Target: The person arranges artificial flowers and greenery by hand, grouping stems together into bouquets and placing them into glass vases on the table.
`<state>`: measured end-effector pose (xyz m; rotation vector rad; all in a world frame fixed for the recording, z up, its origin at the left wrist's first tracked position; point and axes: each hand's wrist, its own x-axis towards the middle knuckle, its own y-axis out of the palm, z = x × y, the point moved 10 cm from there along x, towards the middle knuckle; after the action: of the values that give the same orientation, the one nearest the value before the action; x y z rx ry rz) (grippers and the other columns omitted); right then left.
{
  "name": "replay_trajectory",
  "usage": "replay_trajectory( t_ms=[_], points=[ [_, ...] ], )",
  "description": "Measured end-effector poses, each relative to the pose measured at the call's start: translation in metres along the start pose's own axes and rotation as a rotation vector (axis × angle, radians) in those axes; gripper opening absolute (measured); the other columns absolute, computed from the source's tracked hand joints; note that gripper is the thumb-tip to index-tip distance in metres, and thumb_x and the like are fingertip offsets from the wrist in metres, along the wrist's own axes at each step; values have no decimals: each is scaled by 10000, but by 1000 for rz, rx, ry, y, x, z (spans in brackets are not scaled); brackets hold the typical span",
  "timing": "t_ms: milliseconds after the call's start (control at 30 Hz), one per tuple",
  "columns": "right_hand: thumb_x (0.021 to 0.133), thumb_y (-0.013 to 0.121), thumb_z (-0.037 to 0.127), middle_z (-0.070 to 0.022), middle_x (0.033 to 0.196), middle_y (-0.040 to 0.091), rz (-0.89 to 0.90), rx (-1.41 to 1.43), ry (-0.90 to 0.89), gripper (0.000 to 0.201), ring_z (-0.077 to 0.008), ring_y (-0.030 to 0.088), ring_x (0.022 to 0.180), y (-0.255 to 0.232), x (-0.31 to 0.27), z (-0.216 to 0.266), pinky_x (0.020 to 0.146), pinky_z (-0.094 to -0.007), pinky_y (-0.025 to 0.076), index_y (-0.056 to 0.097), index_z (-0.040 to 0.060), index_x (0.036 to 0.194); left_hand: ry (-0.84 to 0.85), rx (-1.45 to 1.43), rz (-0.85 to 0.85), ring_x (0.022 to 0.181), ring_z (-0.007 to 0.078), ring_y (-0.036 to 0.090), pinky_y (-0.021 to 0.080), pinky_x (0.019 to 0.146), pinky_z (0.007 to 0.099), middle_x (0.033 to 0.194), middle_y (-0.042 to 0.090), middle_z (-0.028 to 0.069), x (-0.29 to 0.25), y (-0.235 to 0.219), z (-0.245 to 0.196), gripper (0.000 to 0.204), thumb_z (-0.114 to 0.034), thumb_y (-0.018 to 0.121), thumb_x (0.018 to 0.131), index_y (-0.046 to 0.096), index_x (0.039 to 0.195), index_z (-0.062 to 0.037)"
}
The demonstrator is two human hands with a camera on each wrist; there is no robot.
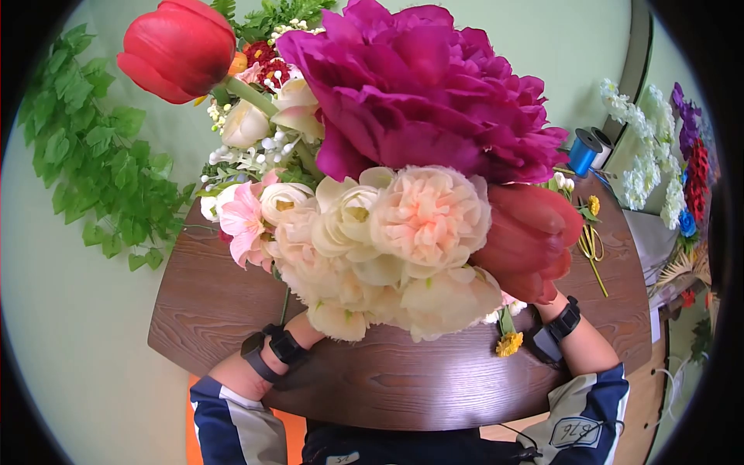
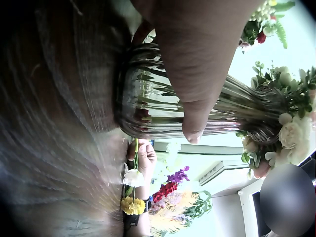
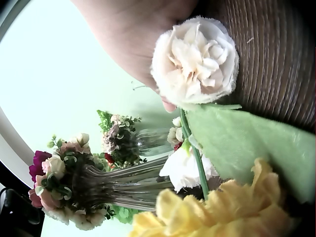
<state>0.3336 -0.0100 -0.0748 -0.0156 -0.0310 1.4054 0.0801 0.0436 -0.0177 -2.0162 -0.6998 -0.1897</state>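
Observation:
A ribbed glass vase (image 2: 158, 116) full of stems stands on the table, with my left hand (image 2: 197, 59) gripping its side; the thumb lies across the glass and the other fingers are mostly hidden. Above it spreads a large bouquet, with a purple bloom (image 1: 426, 85), peach bloom (image 1: 430, 217) and red tulips (image 1: 178, 50), covering both hands in the head view. My right hand (image 2: 144, 157) pinches a green stem low beside the vase base. Around that stem are a cream flower (image 3: 195, 61), a white flower (image 3: 185, 168) and a yellow flower (image 3: 217, 212); its fingertips are mostly hidden in the right wrist view.
On the dark wooden table (image 1: 387, 387), a yellow-flowered sprig (image 1: 593, 205) lies at the right near a blue spool (image 1: 583, 151). Another vase arrangement (image 3: 153, 140) stands behind. Green leaves (image 1: 116, 155) hang at the left; white flowers (image 1: 643, 143) hang at the right.

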Motion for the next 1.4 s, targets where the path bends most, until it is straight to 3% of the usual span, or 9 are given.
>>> replay_trajectory(
  t_ms=[133, 300, 367, 467, 633, 733, 867, 1233, 1400],
  points=[
    [802, 648, 47, 62, 591, 533, -20, 27, 44, 106, 2, 442, 529, 3, -2, 3, 492, -172, 355, 633, 1, 896, -62, -65, 8, 1215, 207, 400, 323, 1019, 349, 1310, 441, 81, -1, -1, 3, 545, -257, 622, 823, 412, 1303, -105],
    [797, 655, 65, 92, 542, 431, 2, -53, -40, 97, 4, 345, 493, 6, -3, 12, 458, -182, 278, 636, 16, 878, -58, -39, -1, 1223, 202, 389, 314, 1025, 346, 1321, 429, 82, -3, 1, 4, 537, -246, 612, 833, 403, 1308, -108],
    [800, 653, 67, 90, 544, 438, 1, -68, -49, 95, 5, 348, 495, 4, -2, 11, 458, -182, 279, 635, 14, 877, -77, -72, -6, 1227, 198, 384, 310, 1028, 343, 1327, 421, 81, -4, 3, 9, 535, -244, 609, 838, 397, 1311, -108],
    [806, 649, 72, 87, 547, 452, 1, -56, -43, 89, 6, 353, 496, 5, -2, 11, 458, -181, 280, 634, 13, 871, -16, 97, 23, 1234, 193, 376, 302, 1036, 338, 1339, 406, 79, -5, 7, 7, 539, -244, 602, 846, 383, 1318, -105],
    [816, 639, 71, 81, 557, 478, -4, -88, -53, 82, 7, 371, 502, 10, -6, 24, 461, -176, 292, 631, 11, 872, -93, -168, 33, 1234, 192, 375, 305, 1037, 338, 1335, 410, 80, -1, 6, 7, 552, -242, 611, 843, 373, 1323, -108],
    [816, 638, 68, 77, 567, 490, -24, -47, -19, 89, 9, 385, 509, 9, -6, 19, 467, -172, 309, 627, 9, 882, -32, -68, 35, 1236, 193, 372, 306, 1036, 343, 1342, 403, 78, -3, 6, 8, 568, -247, 621, 836, 370, 1326, -109],
    [807, 644, 61, 74, 570, 491, -23, -63, -26, 99, 7, 393, 519, 9, -7, 22, 479, -175, 322, 625, 9, 888, -60, -156, 20, 1238, 198, 371, 308, 1033, 348, 1347, 398, 77, -4, 5, 8, 582, -252, 627, 831, 365, 1331, -108],
    [799, 644, 64, 87, 549, 446, -15, -61, -47, 75, 5, 343, 514, 3, -2, 10, 465, -188, 288, 645, 10, 851, -3, 99, 48, 1224, 188, 387, 313, 1023, 345, 1323, 426, 72, -2, 7, 5, 539, -246, 607, 841, 388, 1314, -106],
    [803, 643, 68, 58, 560, 525, -26, -106, -98, 82, 7, 425, 507, 5, -5, 20, 464, -181, 341, 650, -4, 840, 10, 93, 33, 1222, 187, 390, 315, 1021, 345, 1318, 432, 72, -2, 5, 2, 532, -245, 606, 841, 395, 1309, -106]
  ],
)
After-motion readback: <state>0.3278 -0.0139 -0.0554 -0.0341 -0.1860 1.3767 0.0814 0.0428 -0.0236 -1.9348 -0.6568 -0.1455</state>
